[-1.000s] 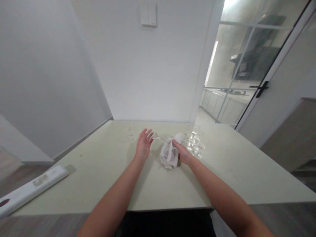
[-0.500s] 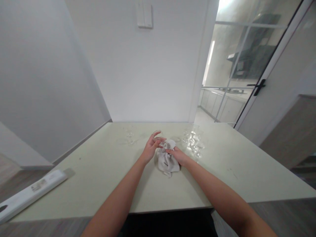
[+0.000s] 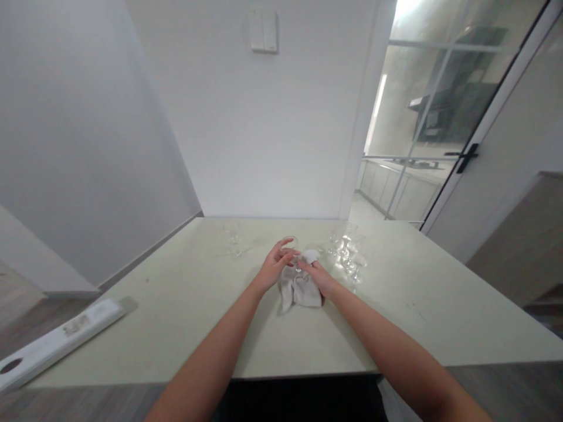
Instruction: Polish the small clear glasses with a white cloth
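Over the middle of the table, my left hand [image 3: 276, 265] has its fingers curled round a clear stemmed glass [image 3: 289, 242], whose round rim shows above the fingertips. My right hand [image 3: 322, 278] grips a whitish cloth [image 3: 301, 291] bunched at the glass's lower end, with the thumb on top. Part of the cloth hangs below both hands. The glass's stem and base are largely hidden by the fingers and the cloth.
Several clear stemmed glasses [image 3: 347, 252] stand together to the right of my hands. More clear glassware [image 3: 234, 237] is at the back left. A long white box [image 3: 65, 337] lies at the pale table's [image 3: 176, 328] left edge. A wall [image 3: 272, 135] rises behind.
The cloth has shifted and its hanging part has a different fold. My left hand has turned slightly with the glass, and the right thumb has moved up. The view has shifted a little.
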Demonstrator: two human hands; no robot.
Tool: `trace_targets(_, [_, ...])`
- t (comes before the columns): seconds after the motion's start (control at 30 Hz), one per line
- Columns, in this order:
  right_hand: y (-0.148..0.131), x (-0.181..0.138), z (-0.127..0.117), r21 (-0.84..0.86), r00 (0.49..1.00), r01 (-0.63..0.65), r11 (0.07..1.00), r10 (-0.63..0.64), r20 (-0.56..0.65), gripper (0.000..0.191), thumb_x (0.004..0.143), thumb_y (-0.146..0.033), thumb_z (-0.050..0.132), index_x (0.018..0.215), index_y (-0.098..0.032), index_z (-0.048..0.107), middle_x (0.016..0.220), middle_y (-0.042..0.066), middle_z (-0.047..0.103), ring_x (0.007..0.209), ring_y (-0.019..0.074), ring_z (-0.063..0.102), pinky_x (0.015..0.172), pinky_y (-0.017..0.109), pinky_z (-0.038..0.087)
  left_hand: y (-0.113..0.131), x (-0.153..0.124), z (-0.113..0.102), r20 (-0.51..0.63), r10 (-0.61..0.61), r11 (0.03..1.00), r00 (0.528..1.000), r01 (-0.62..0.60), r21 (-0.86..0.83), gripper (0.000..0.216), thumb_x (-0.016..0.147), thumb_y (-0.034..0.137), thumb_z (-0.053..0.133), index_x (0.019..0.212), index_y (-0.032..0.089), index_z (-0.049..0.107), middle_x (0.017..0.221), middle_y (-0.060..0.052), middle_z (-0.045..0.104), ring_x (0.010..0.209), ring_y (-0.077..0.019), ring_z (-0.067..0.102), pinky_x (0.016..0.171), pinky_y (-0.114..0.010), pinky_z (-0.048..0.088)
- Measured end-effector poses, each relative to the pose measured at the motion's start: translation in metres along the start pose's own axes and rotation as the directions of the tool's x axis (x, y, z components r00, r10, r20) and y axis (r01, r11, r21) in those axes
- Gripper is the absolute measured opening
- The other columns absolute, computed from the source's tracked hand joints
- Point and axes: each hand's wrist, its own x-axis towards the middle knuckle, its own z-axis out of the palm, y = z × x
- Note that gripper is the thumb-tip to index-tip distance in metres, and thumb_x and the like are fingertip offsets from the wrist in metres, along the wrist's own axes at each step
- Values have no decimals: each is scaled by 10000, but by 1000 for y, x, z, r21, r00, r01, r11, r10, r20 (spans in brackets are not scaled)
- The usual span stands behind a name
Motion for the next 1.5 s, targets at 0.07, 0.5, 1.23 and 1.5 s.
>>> trace_targets(0.07, [-1, 1, 0, -11, 1000, 20, 1000, -20, 0, 412, 706, -436, 746, 1042, -237, 613, 1040, 29, 701, 1016, 219, 645, 922, 366, 492, -3, 0, 2, -5, 30, 999, 1000, -30, 36, 639, 762, 481, 700, 1289, 196, 479, 993, -95, 696, 882, -187, 651, 725, -277, 494])
trace_targets(0.5, [-12, -33, 4, -403, 665, -90, 911, 356, 657, 396, 618, -395, 812, 910, -161, 683, 891, 27, 712, 787, 171, 651, 758, 287, 514, -15, 5, 3, -226, -8, 992, 974, 35, 117, 609, 819, 530, 605, 1300, 204, 425, 990, -78, 661, 863, -176, 625, 698, -292, 496])
trace_targets(1.23, [-6, -30, 6, -505, 633, 71, 860, 352, 689, 368, 677, -403, 762, 972, -195, 685, 980, 6, 695, 909, 166, 625, 855, 267, 470, -49, 5, 4, 473, 27, 647, 880, -376, 663, 225, 865, 324, 560, 1023, 246, 699, 1078, -75, 685, 1047, -234, 588, 951, -392, 402])
trace_targets(1.5, [-8, -28, 4, -571, 728, 149, 807, 301, 616, 384, 605, -417, 810, 917, -206, 735, 885, 7, 730, 867, 200, 646, 805, 272, 470, -68, 10, 20, 525, -59, 540, 849, -415, 732, 336, 884, 404, 542, 1206, 360, 629, 1325, -29, 594, 1219, -242, 486, 974, -394, 344])
